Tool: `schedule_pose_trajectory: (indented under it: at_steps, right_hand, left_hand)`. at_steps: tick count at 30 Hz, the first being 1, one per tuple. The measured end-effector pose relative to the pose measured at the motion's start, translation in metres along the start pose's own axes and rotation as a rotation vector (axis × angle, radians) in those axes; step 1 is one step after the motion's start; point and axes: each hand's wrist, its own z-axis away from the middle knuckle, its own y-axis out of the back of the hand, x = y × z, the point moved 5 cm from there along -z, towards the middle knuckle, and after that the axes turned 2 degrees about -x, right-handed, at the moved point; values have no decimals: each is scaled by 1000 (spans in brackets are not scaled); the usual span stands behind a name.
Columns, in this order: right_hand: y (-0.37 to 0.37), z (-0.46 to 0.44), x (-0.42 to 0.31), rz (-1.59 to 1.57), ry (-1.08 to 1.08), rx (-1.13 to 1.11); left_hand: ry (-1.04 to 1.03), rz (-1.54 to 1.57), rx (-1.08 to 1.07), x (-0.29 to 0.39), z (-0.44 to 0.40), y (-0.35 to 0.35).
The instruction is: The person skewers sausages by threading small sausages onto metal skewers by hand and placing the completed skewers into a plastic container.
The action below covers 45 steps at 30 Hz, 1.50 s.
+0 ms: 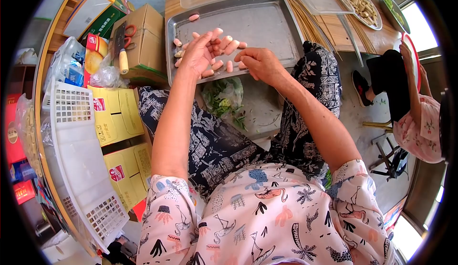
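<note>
My left hand [200, 54] is palm up over the near left part of a metal tray [253, 19], its fingers cupped. Several short pink sausages [232, 47] rest in and on it. More small sausages [217, 65] lie in the tray below and around the hand, and a single sausage [193, 17] sits farther back. My right hand [261, 64] is just to the right, over the tray's near edge. Its index finger points left toward the sausages, the other fingers are bent, and I see nothing held in it.
Bamboo skewers [305, 19] lie right of the tray, near a plate of cut food [360, 2]. A bag of greens [224, 95] is below the tray. On the left are a cardboard box [143, 40], a cleaver [122, 50] and a white basket [76, 150]. Another person [420, 121] sits at right.
</note>
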Motion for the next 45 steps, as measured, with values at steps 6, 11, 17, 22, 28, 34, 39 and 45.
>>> schedule_pose_trajectory:
  at_steps: [6, 11, 17, 22, 28, 34, 39, 45]
  right_hand:
    - [0, -2, 1, 14, 11, 14]
    - [1, -5, 5, -10, 44, 56]
    - [0, -2, 2, -24, -7, 19]
    - [1, 0, 1, -15, 0, -1]
    - [0, 0, 3, 35, 43, 35]
    - [2, -7, 9, 44, 51, 99]
    - [3, -10, 6, -60, 4, 87]
    - [13, -9, 9, -160, -40, 128]
  left_hand:
    - [8, -103, -72, -5, -3, -2]
    - [15, -75, -130, 0, 11, -24]
    - [-80, 49, -99, -9, -14, 8]
    - [-90, 80, -100, -8, -15, 7]
    - [-101, 21, -23, -3, -7, -3]
    - [-77, -64, -151, -11, -2, -23]
    - [-86, -44, 51, -16, -10, -15]
    - [-143, -1462, 166, -31, -24, 16]
